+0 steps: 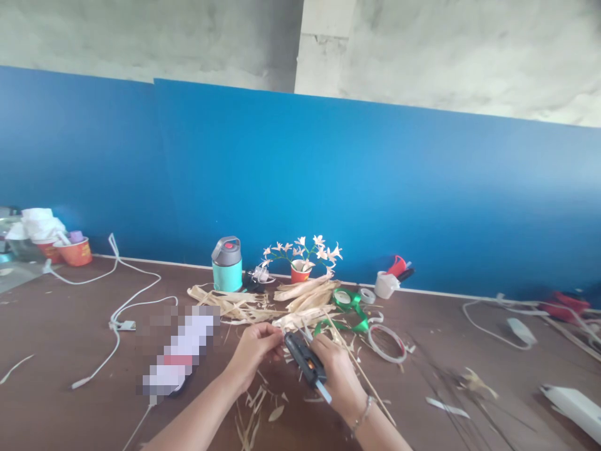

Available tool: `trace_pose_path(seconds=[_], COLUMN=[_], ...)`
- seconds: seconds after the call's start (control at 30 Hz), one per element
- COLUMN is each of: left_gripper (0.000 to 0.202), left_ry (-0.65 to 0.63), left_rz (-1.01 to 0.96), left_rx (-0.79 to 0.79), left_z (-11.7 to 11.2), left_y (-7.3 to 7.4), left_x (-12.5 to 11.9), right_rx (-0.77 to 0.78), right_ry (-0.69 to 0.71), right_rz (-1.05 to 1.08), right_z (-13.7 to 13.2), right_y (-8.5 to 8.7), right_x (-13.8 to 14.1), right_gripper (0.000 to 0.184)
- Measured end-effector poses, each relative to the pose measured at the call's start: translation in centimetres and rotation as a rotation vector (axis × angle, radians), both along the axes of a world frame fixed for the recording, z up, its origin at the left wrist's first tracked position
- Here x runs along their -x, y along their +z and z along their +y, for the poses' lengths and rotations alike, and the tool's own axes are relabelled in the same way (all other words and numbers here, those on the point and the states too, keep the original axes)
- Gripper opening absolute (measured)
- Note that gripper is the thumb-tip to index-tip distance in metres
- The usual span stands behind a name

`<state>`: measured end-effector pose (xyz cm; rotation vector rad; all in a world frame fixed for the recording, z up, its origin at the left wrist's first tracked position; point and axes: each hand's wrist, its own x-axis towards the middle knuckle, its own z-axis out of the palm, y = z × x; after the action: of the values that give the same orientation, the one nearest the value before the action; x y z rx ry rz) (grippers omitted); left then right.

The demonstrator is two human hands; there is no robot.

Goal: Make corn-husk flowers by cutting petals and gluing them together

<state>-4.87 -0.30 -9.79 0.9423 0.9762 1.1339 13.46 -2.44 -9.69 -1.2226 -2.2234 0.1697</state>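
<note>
My right hand is wrapped round a black hot glue gun, with a pale glue stick poking out of its back end. The gun's nozzle points away from me, close to my left hand. The left fingers are pinched together at the nozzle; what they hold is too small to make out. Dried corn husks lie in a heap just beyond both hands. Behind them stands an orange paper cup with pale artificial flowers on green stems.
A teal jug stands behind the husks. Green ribbon, a clear coil of tubing and a white cup of tools are on the right. White cables and a blurred-out phone-like object lie left. A blue partition bounds the table.
</note>
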Motion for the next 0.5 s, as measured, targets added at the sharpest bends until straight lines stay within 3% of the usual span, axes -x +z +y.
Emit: trace_pose_path(seconds=[0.5], left_gripper=[0.022], left_ry=[-0.018], left_rz=[-0.011], left_rx=[-0.01], left_z=[0.18], left_y=[-0.62], left_x=[0.06], right_rx=[-0.01], right_ry=[0.0], right_rz=[0.0], right_z=[0.07], right_y=[-0.08], right_x=[-0.01], right_gripper=[0.012])
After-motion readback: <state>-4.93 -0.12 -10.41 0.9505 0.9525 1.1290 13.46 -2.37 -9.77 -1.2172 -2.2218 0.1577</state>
